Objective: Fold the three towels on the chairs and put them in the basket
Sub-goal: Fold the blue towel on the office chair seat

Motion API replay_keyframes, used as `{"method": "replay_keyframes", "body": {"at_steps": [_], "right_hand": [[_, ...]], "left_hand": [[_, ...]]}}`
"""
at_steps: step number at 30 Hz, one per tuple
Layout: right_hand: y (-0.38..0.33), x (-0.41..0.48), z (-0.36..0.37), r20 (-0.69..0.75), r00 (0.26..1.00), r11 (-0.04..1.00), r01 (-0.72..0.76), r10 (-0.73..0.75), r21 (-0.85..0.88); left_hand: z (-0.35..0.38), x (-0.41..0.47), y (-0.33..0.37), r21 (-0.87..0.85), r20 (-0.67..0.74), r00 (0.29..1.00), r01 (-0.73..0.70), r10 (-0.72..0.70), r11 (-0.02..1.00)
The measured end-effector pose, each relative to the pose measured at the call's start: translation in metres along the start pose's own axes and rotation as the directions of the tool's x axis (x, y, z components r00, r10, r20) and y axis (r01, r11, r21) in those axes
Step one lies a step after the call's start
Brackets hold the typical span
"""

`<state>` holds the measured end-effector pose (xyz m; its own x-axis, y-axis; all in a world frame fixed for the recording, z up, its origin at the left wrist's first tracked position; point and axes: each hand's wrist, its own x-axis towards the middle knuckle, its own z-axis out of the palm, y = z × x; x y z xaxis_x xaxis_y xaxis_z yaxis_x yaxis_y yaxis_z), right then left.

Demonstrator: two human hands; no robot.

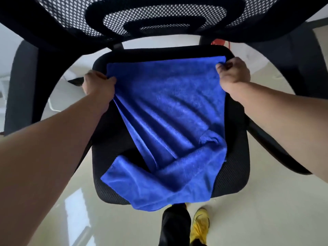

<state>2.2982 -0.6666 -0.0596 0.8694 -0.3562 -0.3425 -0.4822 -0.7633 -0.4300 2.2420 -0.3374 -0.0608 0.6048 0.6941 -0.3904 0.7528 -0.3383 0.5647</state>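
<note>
A blue towel lies spread over the seat of a black office chair, wrinkled, with its near edge folded over and hanging past the seat's front. My left hand grips the towel's far left corner. My right hand pinches the far right corner, near the seat's back edge. The cloth is pulled taut between both hands. No basket and no other towel is in view.
The chair's mesh backrest rises at the top, with armrests on both sides. Pale glossy floor surrounds the chair. My dark trouser leg and a yellow shoe show below. Something red sits behind the seat.
</note>
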Motion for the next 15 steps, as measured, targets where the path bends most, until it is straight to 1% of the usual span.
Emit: {"method": "replay_keyframes", "body": {"at_steps": [2,4,7,9,10,12,13,14,15], "right_hand": [[-0.003,-0.011,-0.006,0.059,0.998,0.997,0.001,-0.006,0.083],[0.002,-0.027,-0.010,0.070,0.997,0.987,-0.026,0.015,0.159],[0.030,-0.074,-0.020,-0.042,0.999,0.979,-0.026,0.035,0.201],[0.064,-0.119,-0.025,-0.064,0.994,0.981,-0.077,0.090,0.178],[0.083,-0.144,-0.024,-0.040,0.989,0.977,-0.131,0.139,0.169],[0.115,-0.199,-0.024,0.079,0.966,0.953,-0.256,0.246,0.162],[0.128,-0.224,-0.021,0.156,0.943,0.937,-0.318,0.295,0.144],[0.141,-0.248,-0.016,0.249,0.910,0.928,-0.362,0.331,0.090],[0.148,-0.267,-0.012,0.357,0.861,0.918,-0.395,0.363,0.020]], "left_hand": [[-0.007,-0.014,-0.002,0.006,0.009,1.000,-0.013,0.013,1.000],[-0.014,-0.034,-0.012,0.004,-0.021,1.000,-0.001,0.001,1.000],[-0.031,-0.085,-0.039,0.055,-0.049,0.998,0.051,-0.049,0.997],[-0.043,-0.120,-0.067,0.118,-0.001,0.997,0.078,-0.079,0.990],[-0.048,-0.136,-0.083,0.169,0.041,0.995,0.081,-0.089,0.982],[-0.055,-0.165,-0.115,0.300,0.121,0.986,0.073,-0.113,0.951],[-0.057,-0.176,-0.128,0.346,0.149,0.981,0.064,-0.122,0.936],[-0.059,-0.187,-0.139,0.373,0.169,0.978,0.054,-0.125,0.926],[-0.060,-0.195,-0.146,0.393,0.185,0.975,0.045,-0.127,0.918]]}}
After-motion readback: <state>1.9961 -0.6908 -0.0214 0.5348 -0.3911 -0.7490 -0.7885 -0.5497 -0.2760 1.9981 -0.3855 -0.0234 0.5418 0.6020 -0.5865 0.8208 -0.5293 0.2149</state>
